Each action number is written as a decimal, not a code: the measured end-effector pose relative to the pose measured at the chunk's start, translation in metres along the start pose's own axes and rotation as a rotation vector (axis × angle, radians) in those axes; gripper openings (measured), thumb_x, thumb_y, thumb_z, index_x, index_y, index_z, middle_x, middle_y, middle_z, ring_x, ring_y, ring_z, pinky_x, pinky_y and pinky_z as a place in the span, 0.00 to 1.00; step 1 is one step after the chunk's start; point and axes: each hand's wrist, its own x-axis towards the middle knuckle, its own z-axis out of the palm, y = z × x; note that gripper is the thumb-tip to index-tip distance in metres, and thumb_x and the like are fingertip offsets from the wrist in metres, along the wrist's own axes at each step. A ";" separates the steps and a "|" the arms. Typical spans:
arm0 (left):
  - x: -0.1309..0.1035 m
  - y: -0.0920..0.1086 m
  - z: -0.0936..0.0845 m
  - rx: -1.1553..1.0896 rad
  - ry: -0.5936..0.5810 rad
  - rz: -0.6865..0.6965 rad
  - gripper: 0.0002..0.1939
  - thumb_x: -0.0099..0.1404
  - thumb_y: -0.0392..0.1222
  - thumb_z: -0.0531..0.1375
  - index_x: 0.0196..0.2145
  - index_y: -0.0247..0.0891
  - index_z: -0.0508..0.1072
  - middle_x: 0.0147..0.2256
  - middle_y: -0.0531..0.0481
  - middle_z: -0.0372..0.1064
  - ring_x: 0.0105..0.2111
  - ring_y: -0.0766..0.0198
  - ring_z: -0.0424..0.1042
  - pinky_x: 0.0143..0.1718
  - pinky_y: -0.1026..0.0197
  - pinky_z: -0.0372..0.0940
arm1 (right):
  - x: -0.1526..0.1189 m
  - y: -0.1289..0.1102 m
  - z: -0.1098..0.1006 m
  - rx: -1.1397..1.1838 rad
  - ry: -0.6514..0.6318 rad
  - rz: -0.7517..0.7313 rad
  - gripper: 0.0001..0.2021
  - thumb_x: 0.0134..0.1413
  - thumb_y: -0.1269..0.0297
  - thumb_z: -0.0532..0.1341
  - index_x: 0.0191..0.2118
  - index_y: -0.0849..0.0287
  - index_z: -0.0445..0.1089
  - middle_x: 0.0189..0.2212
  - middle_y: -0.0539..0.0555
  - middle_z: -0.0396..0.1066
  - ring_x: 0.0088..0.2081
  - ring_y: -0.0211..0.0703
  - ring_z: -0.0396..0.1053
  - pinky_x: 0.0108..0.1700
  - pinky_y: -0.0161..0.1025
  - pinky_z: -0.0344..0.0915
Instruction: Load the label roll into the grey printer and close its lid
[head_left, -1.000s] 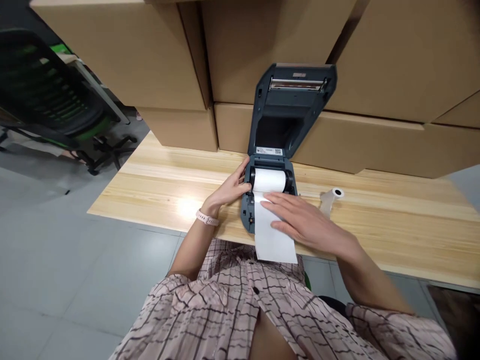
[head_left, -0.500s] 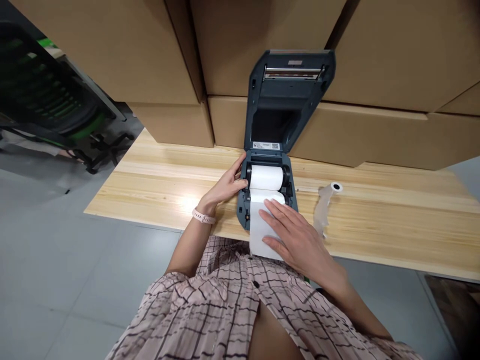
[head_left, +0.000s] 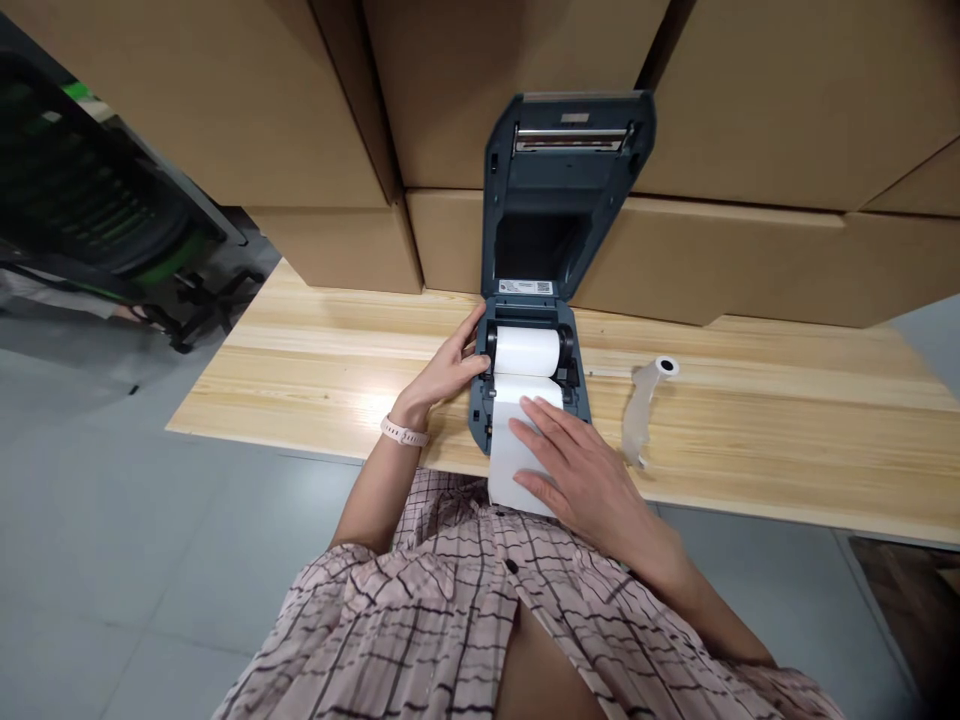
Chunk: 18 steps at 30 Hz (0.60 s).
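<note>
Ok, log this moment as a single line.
Left hand: against printer side | Right hand: on paper | Lid: open | Small roll: on table

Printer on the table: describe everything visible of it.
The printer is dark blue-grey, plastic-looking, and sits on the wood-grain table. Its lid stands open, tilted back, with a metallic bar near the top and a white label by the hinge. Inside, a white roll sits between black holders; white paper extends past the front. The left hand touches the left side; the right hand lies on the paper.
</note>
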 end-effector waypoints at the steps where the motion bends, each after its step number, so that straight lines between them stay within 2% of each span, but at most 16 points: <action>1: 0.000 0.000 0.000 -0.003 0.001 0.001 0.49 0.64 0.51 0.67 0.76 0.44 0.51 0.77 0.43 0.48 0.76 0.43 0.48 0.76 0.42 0.50 | -0.001 0.001 -0.001 0.005 0.000 -0.006 0.27 0.74 0.53 0.56 0.73 0.54 0.60 0.72 0.62 0.61 0.73 0.57 0.60 0.68 0.60 0.69; 6: 0.001 -0.004 -0.003 -0.018 0.001 0.003 0.51 0.63 0.55 0.68 0.76 0.43 0.52 0.76 0.40 0.49 0.75 0.42 0.52 0.74 0.42 0.52 | -0.002 0.002 -0.004 -0.001 0.021 -0.026 0.25 0.74 0.55 0.57 0.70 0.56 0.63 0.71 0.63 0.63 0.72 0.57 0.62 0.66 0.60 0.71; 11: 0.005 -0.015 -0.003 0.003 0.039 0.019 0.52 0.61 0.59 0.70 0.75 0.43 0.55 0.76 0.40 0.50 0.76 0.43 0.51 0.76 0.42 0.48 | -0.002 0.002 0.001 0.018 0.035 -0.022 0.27 0.73 0.55 0.57 0.72 0.55 0.60 0.72 0.63 0.62 0.73 0.58 0.61 0.66 0.61 0.70; 15: 0.015 -0.019 -0.011 -0.005 0.207 0.045 0.48 0.65 0.69 0.62 0.75 0.46 0.54 0.75 0.39 0.52 0.76 0.44 0.51 0.74 0.41 0.50 | -0.007 0.000 0.006 0.020 0.049 -0.010 0.28 0.74 0.54 0.57 0.74 0.51 0.57 0.72 0.61 0.62 0.73 0.56 0.60 0.69 0.62 0.66; 18: 0.044 -0.005 -0.027 -0.028 0.352 0.129 0.43 0.67 0.73 0.56 0.72 0.49 0.58 0.73 0.39 0.58 0.74 0.44 0.55 0.72 0.39 0.54 | -0.015 -0.003 0.007 0.044 0.067 -0.009 0.27 0.75 0.56 0.56 0.74 0.47 0.57 0.71 0.57 0.64 0.73 0.53 0.62 0.73 0.64 0.60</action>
